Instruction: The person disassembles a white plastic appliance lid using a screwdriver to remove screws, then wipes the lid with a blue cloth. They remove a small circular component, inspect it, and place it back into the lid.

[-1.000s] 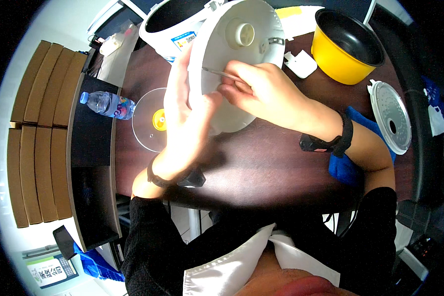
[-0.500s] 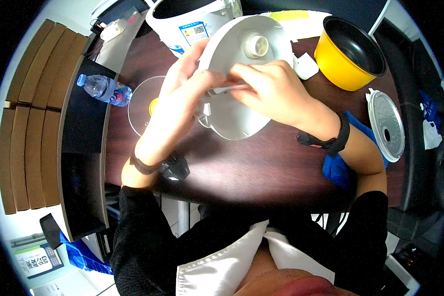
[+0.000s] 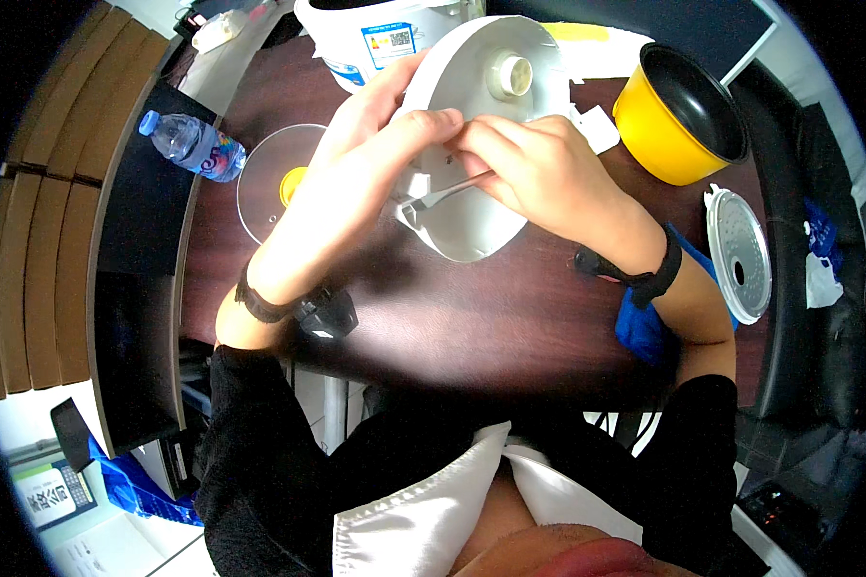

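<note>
Through my camera I see a dark brown surface (image 3: pixel 491 317). A yellow pot (image 3: pixel 659 139) stands on it. Left of the pot are a small white piece (image 3: pixel 598 130), a white tub (image 3: pixel 342 34) and a clear lid (image 3: pixel 260 183).

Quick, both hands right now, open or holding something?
Left hand: holding the white cover by its edge.
Right hand: closed around a slim tool.

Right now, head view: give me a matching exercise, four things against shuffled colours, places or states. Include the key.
1. White domed cover
2. Slim metal tool
3. Inner pot
4. Water bottle

A. Yellow outside, black inside
B. Left of the glass lid
C. Gripped by the left hand
D. Held in the right hand

Pairs: 1-C, 2-D, 3-A, 4-B
</note>
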